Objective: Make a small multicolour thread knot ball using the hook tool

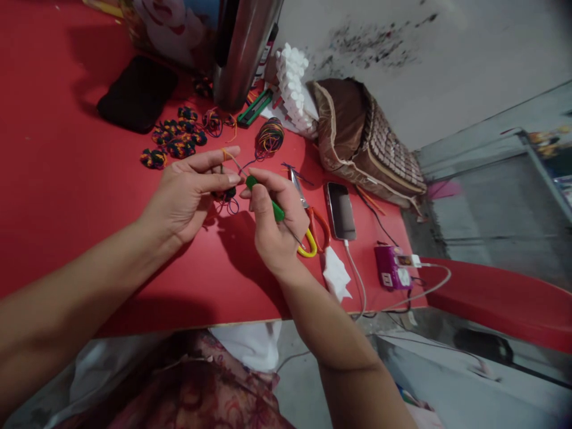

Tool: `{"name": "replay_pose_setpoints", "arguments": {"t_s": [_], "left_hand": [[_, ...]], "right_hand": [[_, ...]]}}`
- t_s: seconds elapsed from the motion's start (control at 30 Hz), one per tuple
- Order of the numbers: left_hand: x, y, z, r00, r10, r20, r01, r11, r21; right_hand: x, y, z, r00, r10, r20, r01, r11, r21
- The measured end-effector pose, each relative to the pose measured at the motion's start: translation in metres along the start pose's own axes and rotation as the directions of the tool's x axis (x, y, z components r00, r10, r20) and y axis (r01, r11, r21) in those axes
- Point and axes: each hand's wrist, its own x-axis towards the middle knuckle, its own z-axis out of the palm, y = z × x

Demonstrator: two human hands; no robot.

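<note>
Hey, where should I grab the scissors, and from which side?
Probably by the orange loop, coming from the table's near edge: the scissors lie with both loops toward that edge and blades pointing away. The right hand sits close to the yellow loop in view.

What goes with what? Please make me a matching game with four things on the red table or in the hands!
Things:
1. Slim metal tool with a green handle
2. Round ball of multicoloured yarn
3. Dark rectangular phone
4. Metal scissors with yellow and red-orange handles

Places and states:
A. Joined to a white cable
B. Lying between the right hand and the phone
C. Held in the right hand
D. Near the green plastic cutter

Right pairs: 1-C, 2-D, 3-A, 4-B.
</note>
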Motion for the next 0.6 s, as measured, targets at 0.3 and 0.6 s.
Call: {"name": "replay_pose_setpoints", "arguments": {"t_s": [0.3, 0.6], "left_hand": [[0.008, 0.007, -0.012, 0.993, -0.025, 0.118, 0.016, 0.997, 0.079], [0.011, 0.01, -0.013, 0.993, -0.036, 0.113, 0.022, 0.993, 0.119]], "right_hand": [[0.008, -0.008, -0.009, 1.0, 0.014, 0.013, -0.015, 0.996, 0.086], [0.011, 0.0, -0.013, 0.996, 0.074, 0.053, -0.077, 0.995, 0.065]]}}
